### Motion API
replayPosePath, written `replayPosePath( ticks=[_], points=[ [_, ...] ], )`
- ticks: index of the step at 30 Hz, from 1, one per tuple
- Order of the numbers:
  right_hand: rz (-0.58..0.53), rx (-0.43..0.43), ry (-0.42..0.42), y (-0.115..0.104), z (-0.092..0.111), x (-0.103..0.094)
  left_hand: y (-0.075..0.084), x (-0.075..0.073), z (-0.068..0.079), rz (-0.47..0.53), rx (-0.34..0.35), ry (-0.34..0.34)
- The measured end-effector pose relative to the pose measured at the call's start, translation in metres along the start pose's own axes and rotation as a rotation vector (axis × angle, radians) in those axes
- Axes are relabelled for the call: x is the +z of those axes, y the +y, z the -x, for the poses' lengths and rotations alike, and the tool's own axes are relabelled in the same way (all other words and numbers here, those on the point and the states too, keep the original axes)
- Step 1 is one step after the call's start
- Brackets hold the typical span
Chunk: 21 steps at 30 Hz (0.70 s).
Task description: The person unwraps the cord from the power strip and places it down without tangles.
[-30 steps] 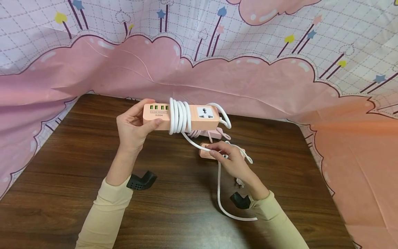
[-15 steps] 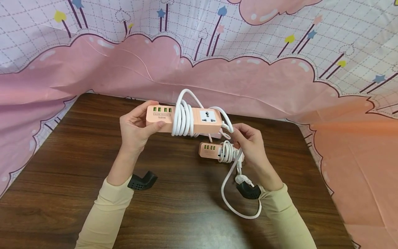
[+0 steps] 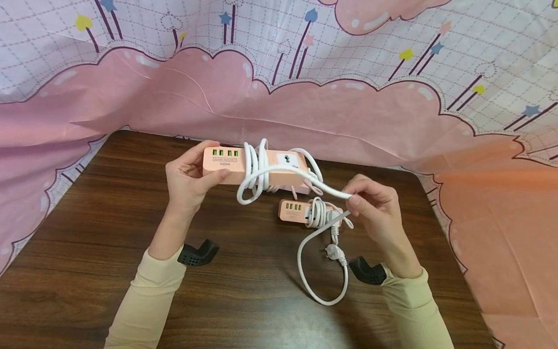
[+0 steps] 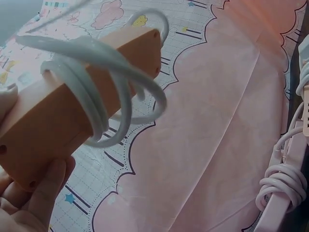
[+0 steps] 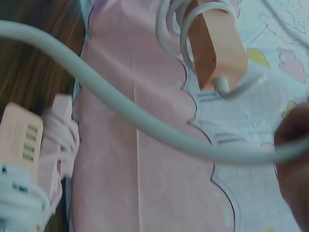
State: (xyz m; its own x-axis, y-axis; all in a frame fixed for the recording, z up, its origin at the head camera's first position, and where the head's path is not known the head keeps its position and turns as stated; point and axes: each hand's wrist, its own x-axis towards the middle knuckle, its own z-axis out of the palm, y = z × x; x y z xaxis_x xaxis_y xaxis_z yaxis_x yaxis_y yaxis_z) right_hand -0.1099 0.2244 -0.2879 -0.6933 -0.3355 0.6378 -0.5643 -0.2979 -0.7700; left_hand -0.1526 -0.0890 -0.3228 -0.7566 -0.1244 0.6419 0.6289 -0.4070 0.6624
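Note:
My left hand point(image 3: 189, 172) grips the left end of a peach power strip point(image 3: 224, 169), raised over the table. Its top carries several green USB ports and a white socket, and white cord loops round its middle, some of them loose. My right hand point(image 3: 377, 206) pinches the strip's white cord point(image 3: 320, 185) between thumb and fingers, off to the right. From there the cord hangs in a big curve below the hand. In the left wrist view the power strip point(image 4: 63, 116) shows its underside with the loops standing off it. The right wrist view has the cord point(image 5: 140, 118) crossing close up.
A second peach power strip point(image 3: 293, 211) with wound cord lies on the brown table point(image 3: 244, 291) beneath the cord. Its white plug point(image 3: 333, 251) rests in front of it. Behind is a pink power strip point(image 4: 273, 212), partly hidden. A patterned cloth point(image 3: 348, 116) hangs behind the table.
The right hand has swung from below the strip, round behind it, and out to the right, drawing the cord across its front. The wound loops have become looser. The left hand stays nearly still.

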Motion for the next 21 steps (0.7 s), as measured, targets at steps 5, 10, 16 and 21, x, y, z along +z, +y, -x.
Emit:
replayPosePath(
  ticks=[5, 10, 16, 21],
  points=[
    [0.333, 0.156, -0.270, -0.001, 0.010, -0.011, 0.000, -0.001, -0.002, 0.055, 0.014, 0.067],
    [0.772, 0.386, -0.206, 0.008, 0.014, -0.016, 0.004, -0.002, -0.003, 0.068, 0.015, 0.074],
    [0.888, 0.497, 0.316, 0.013, 0.003, -0.021, 0.006, -0.007, -0.002, 0.059, 0.007, 0.038],
    [0.342, 0.290, 0.716, 0.003, -0.006, -0.028, 0.007, -0.011, -0.002, 0.045, -0.001, -0.020]
  ],
)
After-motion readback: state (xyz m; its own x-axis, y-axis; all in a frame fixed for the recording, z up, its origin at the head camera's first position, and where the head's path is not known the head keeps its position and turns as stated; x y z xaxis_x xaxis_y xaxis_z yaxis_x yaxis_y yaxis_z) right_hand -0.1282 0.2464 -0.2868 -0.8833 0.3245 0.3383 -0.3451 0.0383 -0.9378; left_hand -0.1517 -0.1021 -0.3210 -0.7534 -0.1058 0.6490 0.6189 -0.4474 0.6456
